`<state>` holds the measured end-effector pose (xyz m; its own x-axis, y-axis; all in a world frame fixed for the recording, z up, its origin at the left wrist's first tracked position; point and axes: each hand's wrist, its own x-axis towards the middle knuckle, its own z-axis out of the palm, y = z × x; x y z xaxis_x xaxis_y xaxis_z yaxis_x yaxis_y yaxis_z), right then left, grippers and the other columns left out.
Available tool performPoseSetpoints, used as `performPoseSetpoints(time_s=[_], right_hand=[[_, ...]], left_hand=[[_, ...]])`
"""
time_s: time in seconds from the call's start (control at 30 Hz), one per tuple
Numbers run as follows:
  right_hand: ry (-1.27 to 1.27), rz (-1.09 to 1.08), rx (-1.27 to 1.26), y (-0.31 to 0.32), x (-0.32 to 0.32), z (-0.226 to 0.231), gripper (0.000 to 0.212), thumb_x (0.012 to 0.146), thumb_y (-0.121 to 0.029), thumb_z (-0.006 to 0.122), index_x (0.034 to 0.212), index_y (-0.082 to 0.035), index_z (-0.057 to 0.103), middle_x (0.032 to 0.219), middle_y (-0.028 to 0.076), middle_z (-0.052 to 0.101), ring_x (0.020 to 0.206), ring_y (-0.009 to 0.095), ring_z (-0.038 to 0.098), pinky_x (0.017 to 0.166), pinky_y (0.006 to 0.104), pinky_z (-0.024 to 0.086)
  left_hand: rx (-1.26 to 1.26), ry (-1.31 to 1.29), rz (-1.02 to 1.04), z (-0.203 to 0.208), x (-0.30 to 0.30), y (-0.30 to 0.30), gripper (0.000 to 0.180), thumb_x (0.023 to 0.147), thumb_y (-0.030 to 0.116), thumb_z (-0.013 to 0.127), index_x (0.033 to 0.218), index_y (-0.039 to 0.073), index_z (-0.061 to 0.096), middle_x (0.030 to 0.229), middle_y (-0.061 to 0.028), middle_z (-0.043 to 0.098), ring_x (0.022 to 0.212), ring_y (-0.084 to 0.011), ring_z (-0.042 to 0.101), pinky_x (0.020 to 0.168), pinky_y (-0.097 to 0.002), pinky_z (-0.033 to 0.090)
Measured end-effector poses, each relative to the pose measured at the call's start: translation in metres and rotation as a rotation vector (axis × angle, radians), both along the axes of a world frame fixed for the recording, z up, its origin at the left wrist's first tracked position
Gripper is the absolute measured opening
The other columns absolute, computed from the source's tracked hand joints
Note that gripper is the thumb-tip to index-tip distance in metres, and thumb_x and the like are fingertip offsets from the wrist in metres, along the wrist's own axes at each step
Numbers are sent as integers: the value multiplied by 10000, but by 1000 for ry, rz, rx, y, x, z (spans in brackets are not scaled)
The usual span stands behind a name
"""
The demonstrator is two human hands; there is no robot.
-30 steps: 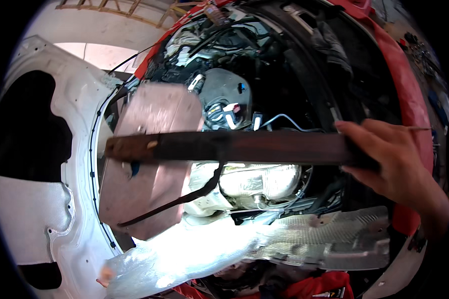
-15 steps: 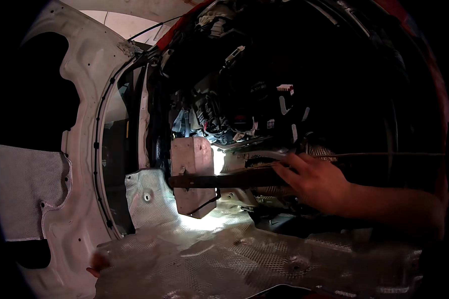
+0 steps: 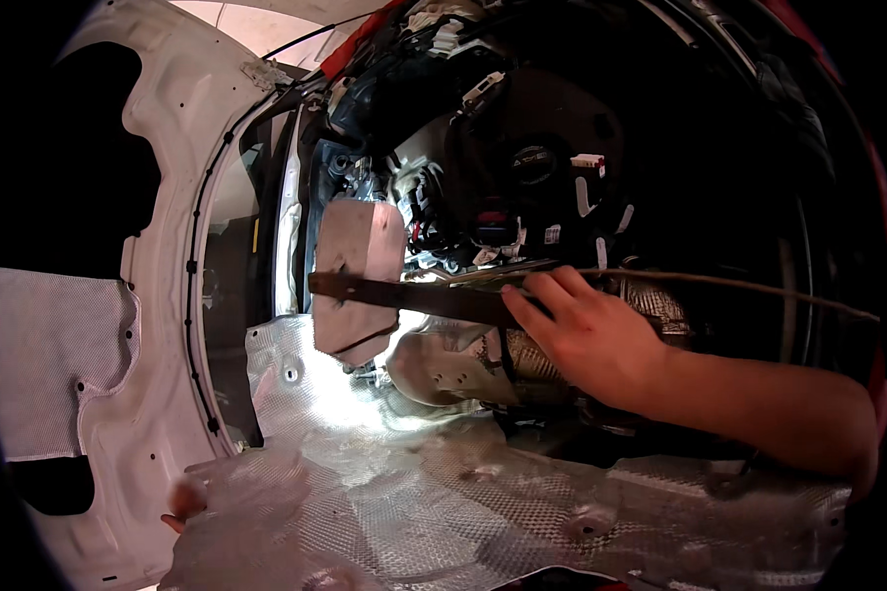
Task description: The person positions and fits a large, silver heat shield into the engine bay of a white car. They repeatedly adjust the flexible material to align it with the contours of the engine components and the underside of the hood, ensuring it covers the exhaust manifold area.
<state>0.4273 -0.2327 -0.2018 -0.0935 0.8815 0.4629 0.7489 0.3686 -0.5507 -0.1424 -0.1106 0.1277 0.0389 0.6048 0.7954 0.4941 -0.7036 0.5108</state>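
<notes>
The right hand (image 3: 601, 340) closes its fingers around a long, dark brown flat bar (image 3: 414, 298), leaving no visible gap; the bar's far end crosses a flat, pinkish, cut-cornered plate (image 3: 355, 231) above the engine bay. A broad silver, dimpled metal sheet (image 3: 443, 512) spans the foreground, brightly lit beneath the plate. The left hand (image 3: 183, 500) lies at the sheet's left edge, blurred and partly hidden; whether its fingers pinch or merely support the sheet cannot be told. Principal hazards, as judged: the plate sits far from the right hand's hold, so a loose wrist could let it tip onto the beige metal casing (image 3: 434, 369) below; a thin tan strand (image 3: 729, 284), cord or rod, passes beside the right hand and might snag; the thin sheet could crease or scrape the white, arched panel (image 3: 168, 197) if its left edge slips.
</notes>
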Motion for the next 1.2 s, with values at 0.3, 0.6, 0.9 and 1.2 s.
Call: performPoseSetpoints(time_s=[0.3, 0.6, 0.9, 1.2], right_hand=[[402, 617, -581, -97, 89, 18, 426, 811, -44, 609, 1237, -34, 595, 1147, 178, 628, 1073, 298, 626, 999, 384, 472], [1733, 672, -130, -258, 55, -42, 622, 983, -468, 467, 1285, 75, 516, 1192, 362, 561, 1233, 514, 464, 1091, 618, 266], [1653, 117, 70, -271, -12, -62, 418, 965, -391, 502, 1165, -25, 513, 1215, 233, 569, 1203, 419, 512, 986, 530, 430], [869, 124, -441, -128, -117, -60, 407, 912, -287, 602, 1223, -34, 535, 1223, 187, 581, 1173, 342, 553, 966, 452, 453]], left_hand=[[-37, -42, -35, 30, -5, -16, 424, 944, 492, 502, 705, 143, 532, 707, 22, 496, 612, -134, 453, 584, -285, 407], [-137, -123, -152, 17, -17, 1, 448, 956, 515, 479, 685, 159, 518, 688, 41, 476, 604, -112, 432, 582, -265, 395], [-271, -225, -291, -4, -36, 26, 474, 968, 537, 457, 665, 176, 504, 670, 60, 457, 595, -90, 411, 580, -245, 382], [-355, -288, -534, 7, -37, 39, 500, 979, 560, 434, 646, 192, 489, 652, 79, 438, 587, -68, 390, 578, -225, 370]])
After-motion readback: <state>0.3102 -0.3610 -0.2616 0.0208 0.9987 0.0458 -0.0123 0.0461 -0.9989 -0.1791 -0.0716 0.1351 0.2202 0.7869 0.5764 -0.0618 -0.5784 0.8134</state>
